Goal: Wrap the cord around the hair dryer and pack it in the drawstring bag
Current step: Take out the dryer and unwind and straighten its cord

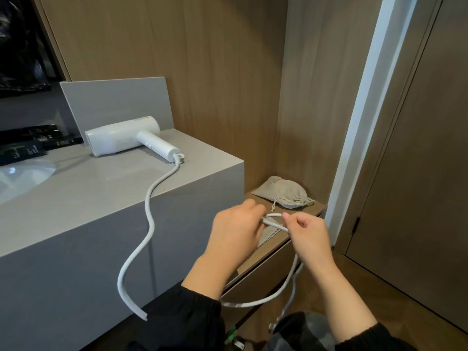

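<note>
So the biggest thing here is the grey stone vanity counter (pixel 101 198), filling the left half of the frame, with its sharp front corner sitting mid-frame. Behind it is a brown wood-panelled wall (pixel 215 72), and a plain brown door (pixel 417 173) takes up the right side. A low brown wooden shelf (pixel 268 264) is tucked into the gap between counter and door, so it's a pretty narrow pocket.

Both forearms come up from the bottom in black sleeves and meet over that shelf. The left hand (pixel 235 231) shows its back to the camera, fingers curled round a small loop of the pale grey rubbery cord (pixel 149 219). The right hand (pixel 309 236) pinches the same loop between thumb and forefinger, just beside the left.

The white plastic hair dryer (pixel 126 138) lies on its side on the counter, upper left of centre, against a grey stone backsplash slab (pixel 116 102). Its cord runs off the handle, drops over the counter's front edge, sags low and climbs to the hands.

The beige cloth drawstring bag (pixel 283 192) lies at the back of the shelf, just beyond the hands. A white basin (pixel 22 176) and black packets (pixel 30 145) sit at the far left.
</note>
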`<state>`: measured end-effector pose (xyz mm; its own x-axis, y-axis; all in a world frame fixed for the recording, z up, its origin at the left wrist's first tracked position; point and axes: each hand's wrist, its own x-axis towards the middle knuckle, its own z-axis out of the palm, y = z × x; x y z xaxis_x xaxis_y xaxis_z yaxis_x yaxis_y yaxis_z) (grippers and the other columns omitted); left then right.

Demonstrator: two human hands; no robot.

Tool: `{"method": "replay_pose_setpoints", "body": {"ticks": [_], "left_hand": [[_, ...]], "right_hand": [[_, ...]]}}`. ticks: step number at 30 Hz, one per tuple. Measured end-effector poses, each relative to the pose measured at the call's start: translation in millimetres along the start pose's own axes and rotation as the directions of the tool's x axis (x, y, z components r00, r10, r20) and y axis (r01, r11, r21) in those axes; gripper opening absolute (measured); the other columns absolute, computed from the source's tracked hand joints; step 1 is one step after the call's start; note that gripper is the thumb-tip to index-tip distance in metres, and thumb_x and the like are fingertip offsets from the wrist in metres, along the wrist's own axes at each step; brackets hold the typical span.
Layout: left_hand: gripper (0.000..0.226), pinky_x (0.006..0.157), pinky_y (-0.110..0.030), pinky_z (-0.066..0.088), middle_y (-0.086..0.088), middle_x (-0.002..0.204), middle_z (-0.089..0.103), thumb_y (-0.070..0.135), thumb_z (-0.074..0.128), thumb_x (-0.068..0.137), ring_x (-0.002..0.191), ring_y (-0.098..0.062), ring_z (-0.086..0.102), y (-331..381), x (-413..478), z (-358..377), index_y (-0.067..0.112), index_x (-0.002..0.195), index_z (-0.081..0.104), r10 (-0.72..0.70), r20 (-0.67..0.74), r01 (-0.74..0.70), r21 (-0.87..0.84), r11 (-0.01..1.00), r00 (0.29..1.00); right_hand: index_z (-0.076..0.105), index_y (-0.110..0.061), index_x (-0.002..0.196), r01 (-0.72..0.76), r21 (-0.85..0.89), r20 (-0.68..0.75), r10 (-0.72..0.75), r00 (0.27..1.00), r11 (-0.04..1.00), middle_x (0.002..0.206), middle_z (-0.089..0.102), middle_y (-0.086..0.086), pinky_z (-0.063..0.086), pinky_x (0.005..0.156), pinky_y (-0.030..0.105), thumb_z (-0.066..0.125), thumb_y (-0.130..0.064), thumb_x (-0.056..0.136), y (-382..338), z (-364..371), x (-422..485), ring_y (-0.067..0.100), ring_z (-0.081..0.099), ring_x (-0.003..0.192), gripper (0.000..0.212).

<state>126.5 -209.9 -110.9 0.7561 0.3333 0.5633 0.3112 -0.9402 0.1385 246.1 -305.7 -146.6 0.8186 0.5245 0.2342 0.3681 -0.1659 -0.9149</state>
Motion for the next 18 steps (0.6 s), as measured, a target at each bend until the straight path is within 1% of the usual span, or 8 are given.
{"method": "replay_pose_setpoints", "body": {"ticks": [2, 4, 5, 8, 11, 15, 16, 18], "left_hand": [[0.019, 0.064, -0.027, 0.044, 0.002, 0.092, 0.063, 0.037, 0.058, 0.091, 0.08, -0.017, 0.061, 5.2, 1.6, 3.0, 0.02, 0.098, 0.065, 0.073, 0.154, -0.072, -0.017, 0.997, 0.985], [0.023, 0.07, -0.028, 0.046, 0.003, 0.088, 0.066, 0.042, 0.06, 0.089, 0.077, -0.013, 0.056, 5.5, 3.2, 2.5, 0.022, 0.098, 0.069, 0.004, 0.281, 0.039, -0.15, 0.988, 0.96], [0.023, 0.069, -0.027, 0.046, 0.004, 0.081, 0.066, 0.042, 0.06, 0.089, 0.073, -0.011, 0.054, 4.8, 3.6, 2.5, 0.022, 0.096, 0.071, -0.041, 0.28, 0.104, -0.216, 0.971, 0.959], [0.017, 0.06, -0.024, 0.042, 0.013, 0.064, 0.056, 0.037, 0.062, 0.089, 0.064, -0.008, 0.051, 0.0, 5.0, 3.6, 0.024, 0.085, 0.072, -0.25, 0.165, 0.292, -0.33, 0.898, 0.954], [0.017, 0.056, -0.027, 0.042, 0.01, 0.061, 0.057, 0.031, 0.063, 0.089, 0.062, -0.01, 0.053, -2.3, 3.9, 4.7, 0.025, 0.074, 0.068, -0.464, 0.059, 0.442, -0.43, 0.787, 0.884], [0.018, 0.052, -0.02, 0.036, 0.007, 0.063, 0.058, 0.028, 0.06, 0.092, 0.061, -0.011, 0.052, -6.3, 2.6, 0.2, 0.021, 0.077, 0.067, -0.626, -0.017, 0.533, -0.507, 0.677, 0.779], [0.017, 0.053, -0.02, 0.037, 0.008, 0.065, 0.058, 0.028, 0.058, 0.093, 0.062, -0.01, 0.053, -6.8, 1.6, -0.8, 0.021, 0.079, 0.066, -0.604, -0.031, 0.513, -0.494, 0.702, 0.796], [0.017, 0.057, -0.021, 0.043, 0.012, 0.072, 0.059, 0.032, 0.053, 0.095, 0.068, -0.009, 0.055, -6.2, 0.6, -2.7, 0.024, 0.086, 0.064, -0.42, -0.03, 0.388, -0.329, 0.861, 0.907]], "right_hand": [[0.065, -0.006, 0.063, 0.015, -0.02, 0.0, -0.015, 1.0, 1.0, 0.055, 0.052, 0.005, 0.039, 0.055, 0.026, 0.058, -0.027, 0.093, -2.9, 1.6, 2.4, 0.013, 0.046, 0.056, 0.037], [0.068, -0.006, 0.066, -0.008, -0.014, 0.012, 0.008, 1.0, 1.0, 0.058, 0.056, 0.008, 0.041, 0.056, 0.026, 0.059, -0.028, 0.093, -2.7, 1.1, 3.8, 0.014, 0.048, 0.058, 0.035], [0.068, -0.005, 0.067, -0.022, 0.0, 0.03, 0.022, 0.999, 1.0, 0.058, 0.055, 0.009, 0.041, 0.057, 0.026, 0.059, -0.029, 0.093, -1.8, 0.1, 3.4, 0.016, 0.047, 0.058, 0.036], [0.067, -0.001, 0.068, -0.056, 0.067, 0.099, 0.05, 0.994, 0.996, 0.054, 0.048, 0.007, 0.038, 0.055, 0.029, 0.055, -0.028, 0.095, 1.0, -3.5, 0.6, 0.015, 0.042, 0.054, 0.04], [0.068, -0.005, 0.071, -0.09, 0.108, 0.123, 0.077, 0.989, 0.99, 0.05, 0.047, 0.002, 0.039, 0.053, 0.027, 0.05, -0.027, 0.098, 0.8, -8.5, -0.6, 0.013, 0.042, 0.05, 0.039], [0.068, -0.004, 0.071, -0.112, 0.1, 0.1, 0.102, 0.99, 0.989, 0.053, 0.051, 0.003, 0.042, 0.053, 0.024, 0.049, -0.027, 0.099, 4.1, -10.6, -0.3, 0.013, 0.047, 0.052, 0.04], [0.068, -0.004, 0.071, -0.122, 0.106, 0.078, 0.114, 0.99, 0.987, 0.054, 0.051, 0.004, 0.042, 0.054, 0.025, 0.049, -0.027, 0.098, 4.8, -10.3, -0.1, 0.014, 0.047, 0.053, 0.04], [0.067, -0.006, 0.069, -0.126, 0.131, 0.031, 0.123, 0.992, 0.983, 0.054, 0.05, 0.004, 0.04, 0.054, 0.026, 0.05, -0.026, 0.098, 3.0, -9.6, 0.2, 0.015, 0.045, 0.054, 0.039]]}}
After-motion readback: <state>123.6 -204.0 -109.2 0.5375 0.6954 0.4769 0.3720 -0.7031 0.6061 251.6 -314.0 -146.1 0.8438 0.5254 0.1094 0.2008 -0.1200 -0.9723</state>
